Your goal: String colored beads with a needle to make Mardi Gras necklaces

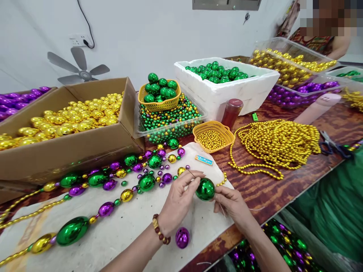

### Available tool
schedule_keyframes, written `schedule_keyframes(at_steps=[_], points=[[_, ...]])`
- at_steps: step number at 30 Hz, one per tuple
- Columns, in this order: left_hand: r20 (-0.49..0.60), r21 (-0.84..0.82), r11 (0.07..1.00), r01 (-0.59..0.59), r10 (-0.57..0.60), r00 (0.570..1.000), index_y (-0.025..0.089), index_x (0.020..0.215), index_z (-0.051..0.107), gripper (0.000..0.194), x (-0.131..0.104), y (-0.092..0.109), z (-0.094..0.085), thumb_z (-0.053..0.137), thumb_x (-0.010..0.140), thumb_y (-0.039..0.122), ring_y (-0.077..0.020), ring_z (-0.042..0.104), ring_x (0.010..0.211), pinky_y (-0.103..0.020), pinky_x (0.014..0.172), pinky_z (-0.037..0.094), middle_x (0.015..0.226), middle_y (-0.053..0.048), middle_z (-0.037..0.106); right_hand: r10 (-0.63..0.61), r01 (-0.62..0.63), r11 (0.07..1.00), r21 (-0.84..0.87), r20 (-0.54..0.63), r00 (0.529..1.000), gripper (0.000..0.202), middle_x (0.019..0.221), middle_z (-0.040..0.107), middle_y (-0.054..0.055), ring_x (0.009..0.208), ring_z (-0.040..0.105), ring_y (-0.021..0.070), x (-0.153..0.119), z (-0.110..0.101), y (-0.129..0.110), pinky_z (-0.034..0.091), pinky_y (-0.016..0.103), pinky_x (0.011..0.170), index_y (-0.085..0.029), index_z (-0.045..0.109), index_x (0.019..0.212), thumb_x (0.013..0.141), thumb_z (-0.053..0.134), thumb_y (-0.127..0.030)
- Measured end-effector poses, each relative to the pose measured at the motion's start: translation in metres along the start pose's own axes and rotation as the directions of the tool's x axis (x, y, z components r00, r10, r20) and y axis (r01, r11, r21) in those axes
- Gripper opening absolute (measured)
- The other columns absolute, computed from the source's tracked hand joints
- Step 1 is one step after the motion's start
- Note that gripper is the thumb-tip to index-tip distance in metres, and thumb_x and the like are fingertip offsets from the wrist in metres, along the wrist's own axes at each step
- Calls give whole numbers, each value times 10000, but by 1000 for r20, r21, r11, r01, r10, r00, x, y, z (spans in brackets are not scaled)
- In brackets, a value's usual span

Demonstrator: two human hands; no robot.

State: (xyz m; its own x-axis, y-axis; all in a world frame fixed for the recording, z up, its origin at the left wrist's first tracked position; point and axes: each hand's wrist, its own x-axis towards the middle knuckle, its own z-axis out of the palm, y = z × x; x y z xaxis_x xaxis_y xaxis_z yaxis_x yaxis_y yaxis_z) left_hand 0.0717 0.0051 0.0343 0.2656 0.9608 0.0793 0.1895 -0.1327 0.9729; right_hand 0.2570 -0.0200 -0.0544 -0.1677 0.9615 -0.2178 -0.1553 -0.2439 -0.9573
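Observation:
A large shiny green bead [205,189] is held between my two hands above the white cloth. My left hand [179,198], with a bead bracelet at the wrist, pinches at the bead's left end; a thin dark needle-like piece shows above its fingers. At the bead's right end, the fingertips of my right hand [231,204] are closed on it, with pale thread trailing below. A short string of small gold beads [222,179] runs behind the right fingers. One purple bead [182,237] lies on the cloth below my left hand. Strung green, purple and gold beads [106,209] stretch to the left.
Behind are a cardboard box [65,151] of gold beads, a clear tub [170,130] of small beads, a yellow basket [213,149] and a white foam box [227,98]. Gold strands [280,143] and scissors [334,145] lie right. A co-worker's arm [340,47] shows at the far right.

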Motion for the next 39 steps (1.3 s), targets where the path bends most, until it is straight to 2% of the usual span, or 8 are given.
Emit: schedule_keyframes(at_steps=[6, 10, 15, 19, 23, 26, 33, 39], points=[[40, 147, 988, -53, 48, 998, 192, 881, 696, 214, 13, -1, -3, 504, 932, 272, -178, 576, 863, -306, 804, 424, 902, -42, 638, -53, 55, 994, -95, 25, 998, 266, 730, 681, 35, 581, 635, 146, -1, -2, -5, 426, 177, 404, -156, 679, 1025, 859, 609, -351], [119, 187, 978, -87, 66, 991, 183, 871, 667, 229, 16, -1, 1, 463, 954, 244, -158, 565, 836, -289, 777, 410, 875, -26, 625, -71, 75, 935, -347, 25, 997, 265, 714, 657, 23, 637, 664, 177, -1, -5, -7, 461, 201, 413, -171, 661, 1061, 916, 481, -301], [172, 254, 957, -139, 97, 980, 173, 833, 639, 224, 19, 3, 3, 460, 958, 222, -141, 555, 814, -275, 757, 395, 846, -12, 608, -221, 127, 587, -799, -8, 975, 236, 892, 707, 46, 828, 674, 221, -11, -10, -27, 497, 293, 670, -219, 684, 968, 928, 452, -226], [203, 291, 944, -154, 96, 974, 167, 839, 643, 226, 22, 6, 3, 461, 958, 226, -137, 561, 811, -273, 762, 396, 855, -15, 615, -401, 92, 408, -908, -87, 912, 232, 1042, 689, 58, 972, 642, 250, -15, -7, -52, 460, 345, 799, -235, 662, 1049, 966, 445, -248], [224, 302, 938, -167, 100, 970, 167, 843, 647, 225, 23, 8, 5, 463, 957, 226, -133, 569, 799, -269, 754, 401, 848, -13, 624, -436, 329, 585, -741, 55, 898, 180, 1041, 666, 23, 967, 627, 185, -7, 3, -58, 453, 268, 819, -249, 655, 1056, 937, 531, -194], [214, 302, 937, -174, 111, 971, 170, 850, 650, 231, 22, 10, 5, 454, 960, 223, -135, 575, 796, -272, 753, 410, 848, -15, 627, -475, 425, 612, -667, 120, 872, 177, 955, 647, 24, 911, 618, 172, 3, 10, -50, 444, 253, 788, -231, 673, 988, 913, 548, -131], [187, 193, 974, -120, 84, 979, 224, 1167, 612, 273, 31, 7, -13, 439, 968, 294, -170, 619, 953, -307, 863, 461, 1044, -44, 674, -403, 344, 720, -603, 39, 914, 181, 718, 618, -23, 630, 617, 120, 15, 7, -41, 445, 230, 635, -214, 588, 887, 991, 442, -243], [301, 499, 841, -207, 55, 952, 202, 1287, 518, 383, 28, -22, -13, 512, 926, 330, -246, 540, 1146, -424, 992, 408, 1223, -105, 610, -326, 294, 923, -246, -97, 941, 195, 668, 595, -47, 514, 604, 90, 19, 7, -38, 405, 183, 469, -214, 508, 888, 1003, 427, -349]])
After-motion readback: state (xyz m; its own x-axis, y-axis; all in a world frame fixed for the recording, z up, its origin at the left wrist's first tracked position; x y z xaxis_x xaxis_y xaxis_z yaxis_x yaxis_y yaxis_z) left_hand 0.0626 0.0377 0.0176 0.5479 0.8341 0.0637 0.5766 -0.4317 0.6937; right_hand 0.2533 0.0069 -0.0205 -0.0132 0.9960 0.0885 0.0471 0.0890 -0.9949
